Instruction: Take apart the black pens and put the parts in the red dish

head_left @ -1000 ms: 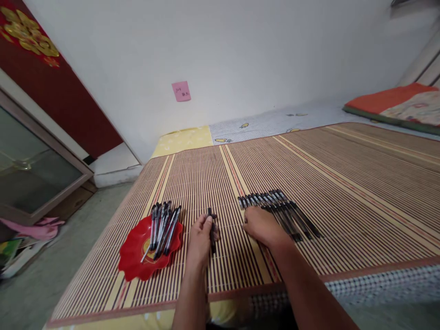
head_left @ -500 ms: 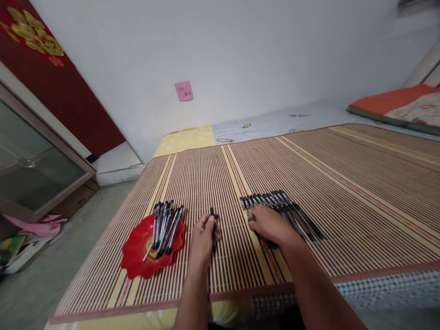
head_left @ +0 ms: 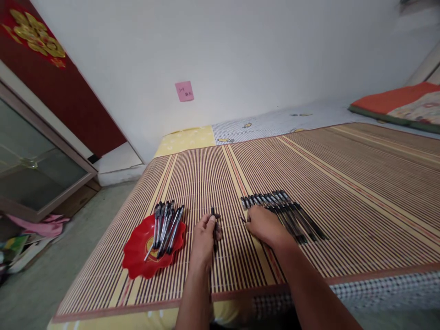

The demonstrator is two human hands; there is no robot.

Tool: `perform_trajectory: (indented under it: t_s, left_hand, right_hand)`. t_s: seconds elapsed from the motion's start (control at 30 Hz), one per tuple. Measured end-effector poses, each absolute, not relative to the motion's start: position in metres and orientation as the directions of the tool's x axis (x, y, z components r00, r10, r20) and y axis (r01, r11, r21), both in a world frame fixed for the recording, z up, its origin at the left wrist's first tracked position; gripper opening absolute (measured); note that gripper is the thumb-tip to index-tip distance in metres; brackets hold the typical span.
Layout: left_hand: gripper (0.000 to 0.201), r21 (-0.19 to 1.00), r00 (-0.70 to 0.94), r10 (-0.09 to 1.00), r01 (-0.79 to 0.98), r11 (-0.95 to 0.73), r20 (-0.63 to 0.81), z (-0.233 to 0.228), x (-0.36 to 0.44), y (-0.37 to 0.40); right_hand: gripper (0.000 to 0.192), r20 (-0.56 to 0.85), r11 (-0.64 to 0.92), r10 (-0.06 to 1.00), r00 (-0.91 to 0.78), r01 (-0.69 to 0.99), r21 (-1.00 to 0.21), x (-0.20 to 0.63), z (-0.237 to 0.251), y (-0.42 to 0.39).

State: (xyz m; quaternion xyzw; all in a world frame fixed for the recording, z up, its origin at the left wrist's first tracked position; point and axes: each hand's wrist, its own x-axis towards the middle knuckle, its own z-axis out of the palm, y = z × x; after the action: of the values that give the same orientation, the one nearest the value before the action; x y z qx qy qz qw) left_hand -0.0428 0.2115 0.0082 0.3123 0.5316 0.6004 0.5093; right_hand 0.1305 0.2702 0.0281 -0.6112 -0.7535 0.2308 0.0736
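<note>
My left hand (head_left: 205, 236) is closed on a black pen (head_left: 212, 211), its dark end poking up past the thumb; most of its length is hidden or blurred. My right hand (head_left: 266, 225) is closed around what looks like another pen (head_left: 242, 219); only a thin dark tip shows by the fingertips. That hand rests at the near left side of a slanted row of black pens (head_left: 295, 220) and covers part of them. Left of my left hand, several clear pens with black caps (head_left: 167, 227) lie loosely on a red scalloped plate (head_left: 135, 250).
A striped bamboo mat (head_left: 275, 165) covers the bed under the pens and plate. Its front edge (head_left: 154, 308) runs close to my forearms. Folded orange bedding (head_left: 388, 101) lies at the far right. A pink note (head_left: 184, 91) is stuck on the wall.
My right hand has shifted slightly, and a thin dark tip now shows at its fingertips. The dark end seen below that hand before is out of sight. My left hand has barely moved.
</note>
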Motion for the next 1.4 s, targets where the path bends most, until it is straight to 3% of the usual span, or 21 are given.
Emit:
perform_trajectory:
  t_s: [0.17, 0.27, 0.33, 0.6, 0.77, 1.2, 1.4]
  left_hand:
    - [0.049, 0.926, -0.262, 0.944, -0.364, 0.098, -0.202, 0.009, -0.039, 0.211]
    - [0.052, 0.909, -0.197, 0.956, -0.397, 0.127, -0.220, 0.011, -0.036, 0.209]
    - [0.052, 0.895, -0.148, 0.963, -0.422, 0.142, -0.223, 0.011, -0.034, 0.208]
    - [0.047, 0.875, -0.093, 0.975, -0.465, 0.135, -0.200, 0.013, -0.035, 0.207]
    - [0.044, 0.871, -0.059, 0.980, -0.471, 0.139, -0.188, 0.014, -0.032, 0.204]
    - [0.040, 0.921, -0.161, 0.978, -0.384, 0.062, -0.133, 0.011, -0.027, 0.205]
    - [0.044, 0.935, -0.109, 0.990, -0.351, 0.043, -0.086, 0.011, -0.029, 0.204]
  right_hand:
    - [0.016, -0.049, 0.221, 0.939, -0.341, 0.705, -0.673, 0.120, 0.025, 0.274]
    - [0.019, 0.084, 0.212, 0.936, -0.341, 0.359, -0.909, 0.111, 0.025, 0.273]
    - [0.019, 0.124, 0.171, 0.948, -0.293, 0.139, -0.975, 0.106, 0.026, 0.271]
    - [0.023, 0.157, 0.144, 0.955, -0.253, -0.067, -0.987, 0.106, 0.036, 0.273]
    - [0.035, 0.076, 0.042, 0.979, -0.189, -0.181, -0.983, 0.115, 0.042, 0.272]
    - [0.024, 0.134, 0.039, 0.944, -0.301, -0.301, -0.953, 0.114, 0.046, 0.271]
    - [0.024, 0.111, 0.059, 0.982, -0.152, -0.309, -0.949, 0.122, 0.053, 0.273]
